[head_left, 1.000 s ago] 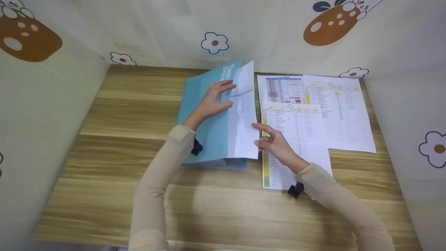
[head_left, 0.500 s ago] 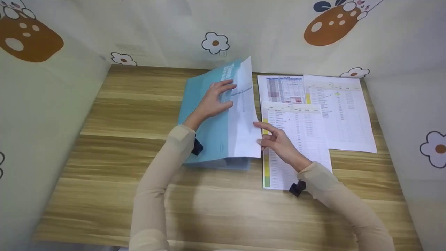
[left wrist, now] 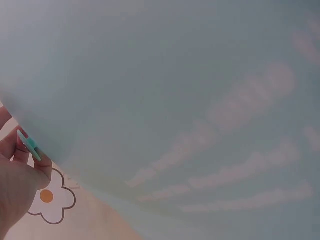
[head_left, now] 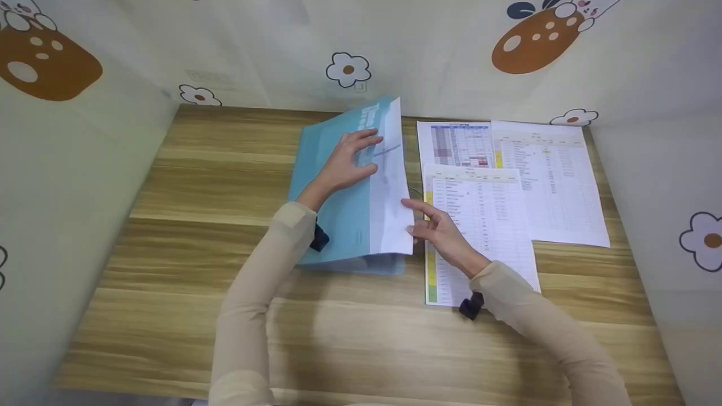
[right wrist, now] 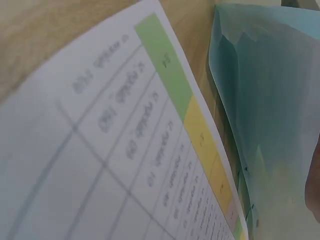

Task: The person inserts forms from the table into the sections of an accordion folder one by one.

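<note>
Light-blue and white thin folder (head_left: 338, 225) at mid-frame, probably light, floppy and slick, best lifted by its white free edge (head_left: 403, 242), as pinched by the right hand (head_left: 441, 229), with the left hand (head_left: 345, 162) loosely spread over it.

Wood-grained table (head_left: 169, 254) stood between pale left wall (head_left: 73, 186) and right wall (head_left: 648, 169), far edge along back wall (head_left: 259, 56). White flowers (head_left: 348, 70) with brown centres and spotted brown shapes (head_left: 533, 48) patterned walls. Soft glow (head_left: 366, 332) lightened table's near middle.

Beige sleeves (head_left: 242, 327), small black wrist-worn blocks (head_left: 320, 238), probably cameras.
</note>
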Motion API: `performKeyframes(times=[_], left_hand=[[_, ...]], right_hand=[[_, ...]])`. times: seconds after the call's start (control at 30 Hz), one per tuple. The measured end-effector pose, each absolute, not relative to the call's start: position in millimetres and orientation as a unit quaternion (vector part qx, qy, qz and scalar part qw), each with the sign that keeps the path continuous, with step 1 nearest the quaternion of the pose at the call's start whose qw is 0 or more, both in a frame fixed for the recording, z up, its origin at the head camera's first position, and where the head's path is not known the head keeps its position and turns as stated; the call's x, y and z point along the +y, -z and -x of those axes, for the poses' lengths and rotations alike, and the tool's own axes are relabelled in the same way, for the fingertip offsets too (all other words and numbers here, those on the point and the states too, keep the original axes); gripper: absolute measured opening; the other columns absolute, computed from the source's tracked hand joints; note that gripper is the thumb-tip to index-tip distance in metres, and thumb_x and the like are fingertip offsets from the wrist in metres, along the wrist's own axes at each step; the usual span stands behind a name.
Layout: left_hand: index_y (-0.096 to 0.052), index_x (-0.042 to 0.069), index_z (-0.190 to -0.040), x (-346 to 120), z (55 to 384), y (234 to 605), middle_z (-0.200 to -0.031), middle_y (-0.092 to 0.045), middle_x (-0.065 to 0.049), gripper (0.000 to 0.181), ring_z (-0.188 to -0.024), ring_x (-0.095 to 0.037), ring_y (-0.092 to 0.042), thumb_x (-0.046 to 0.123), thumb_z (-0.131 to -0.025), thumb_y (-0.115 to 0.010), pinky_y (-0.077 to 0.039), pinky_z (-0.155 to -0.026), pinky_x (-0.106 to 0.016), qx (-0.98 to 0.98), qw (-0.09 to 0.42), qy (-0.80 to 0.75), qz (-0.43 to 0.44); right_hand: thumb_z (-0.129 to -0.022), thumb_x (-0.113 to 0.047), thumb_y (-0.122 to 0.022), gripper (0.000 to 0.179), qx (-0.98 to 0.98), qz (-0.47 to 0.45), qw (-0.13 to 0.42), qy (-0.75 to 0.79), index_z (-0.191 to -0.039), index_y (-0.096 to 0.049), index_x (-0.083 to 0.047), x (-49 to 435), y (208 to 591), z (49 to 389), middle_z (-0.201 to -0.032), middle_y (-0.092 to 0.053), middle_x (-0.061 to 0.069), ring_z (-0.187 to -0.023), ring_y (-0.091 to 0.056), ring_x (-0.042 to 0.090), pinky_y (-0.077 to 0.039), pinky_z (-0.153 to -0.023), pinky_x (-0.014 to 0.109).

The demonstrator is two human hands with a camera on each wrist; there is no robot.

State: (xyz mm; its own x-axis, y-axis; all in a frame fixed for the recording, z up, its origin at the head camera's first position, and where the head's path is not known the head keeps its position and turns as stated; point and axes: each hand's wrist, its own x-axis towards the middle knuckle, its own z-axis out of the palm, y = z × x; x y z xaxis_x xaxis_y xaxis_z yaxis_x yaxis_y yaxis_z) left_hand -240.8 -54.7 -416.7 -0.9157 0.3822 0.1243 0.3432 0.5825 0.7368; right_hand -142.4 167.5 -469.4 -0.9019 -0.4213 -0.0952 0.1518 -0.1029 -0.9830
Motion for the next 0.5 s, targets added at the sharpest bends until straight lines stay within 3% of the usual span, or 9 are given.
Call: performKeyframes(times=[0.13,0.37,0.5], left_hand=[[-0.051,0.018,-0.125,-54.5,242.3,417.3,-0.136,-0.034,0.005,0.051,-0.123,-0.013,-0.025,0.024,-0.075,-0.060,-0.022,-0.098,-0.038,0.890,0.013,-0.400,-0.217],[-0.052,0.015,-0.124,-53.5,243.9,418.1,-0.136,-0.036,0.000,0.050,-0.121,-0.017,-0.027,0.021,-0.075,-0.058,-0.024,-0.097,-0.037,0.890,0.005,-0.393,-0.231],[-0.051,0.018,-0.125,-52.7,242.9,417.2,-0.136,-0.034,0.002,0.051,-0.122,-0.015,-0.026,0.024,-0.075,-0.059,-0.024,-0.097,-0.037,0.894,0.011,-0.389,-0.222]], right_hand=[[-0.081,0.005,-0.054,0.051,0.641,0.112,0.187,0.736,-0.130,-0.040,-0.001,157.9,468.9,138.5,-0.105,-0.053,0.012,-0.066,-0.056,0.012,-0.046,-0.063,0.026],[-0.081,0.007,-0.054,0.051,0.657,0.118,0.177,0.723,-0.129,-0.040,0.002,144.1,464.2,134.3,-0.069,-0.057,0.013,-0.062,-0.054,0.015,-0.047,-0.064,0.030],[-0.081,0.008,-0.053,0.051,0.672,0.124,0.186,0.706,-0.130,-0.039,0.002,138.4,458.2,130.5,-0.103,-0.055,0.015,-0.066,-0.056,0.014,-0.047,-0.068,0.037]])
